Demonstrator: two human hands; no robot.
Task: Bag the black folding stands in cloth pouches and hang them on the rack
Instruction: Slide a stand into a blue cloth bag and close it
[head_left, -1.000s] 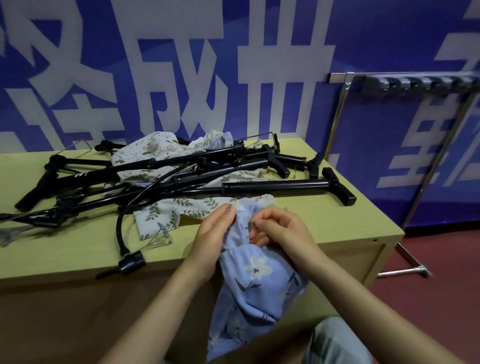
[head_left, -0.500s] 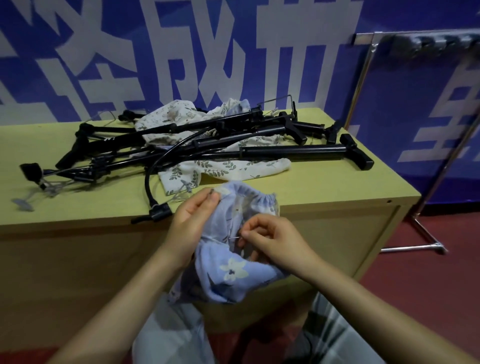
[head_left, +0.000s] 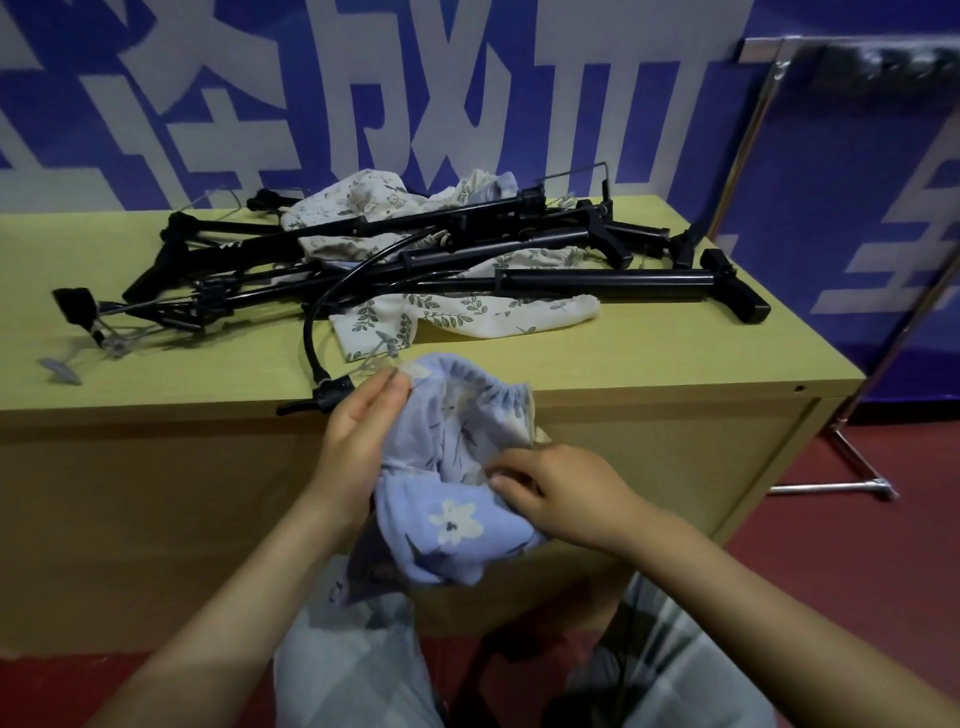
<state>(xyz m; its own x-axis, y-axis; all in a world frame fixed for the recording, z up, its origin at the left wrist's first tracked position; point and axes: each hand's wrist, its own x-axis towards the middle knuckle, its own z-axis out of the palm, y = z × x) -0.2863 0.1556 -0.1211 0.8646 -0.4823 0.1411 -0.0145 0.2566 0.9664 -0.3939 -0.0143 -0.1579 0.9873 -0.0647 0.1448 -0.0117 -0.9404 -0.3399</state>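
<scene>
- Step: opening the blue pouch (head_left: 447, 499) mouth, nothing bagged yet
- My left hand (head_left: 363, 436) pinches the rim, right hand (head_left: 566, 493) grips the near edge
- Folding stands (head_left: 519, 249) piled on the counter (head_left: 649, 353) just past my hands
- Next: probably free my right hand, pull one stand

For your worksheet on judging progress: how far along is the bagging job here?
Done: nothing visibly. The stands lie loose on the table, and the rack shows no pouch. In hand: left hand and right hand grip a blue pouch. Left: bagging and hanging everything.
</scene>
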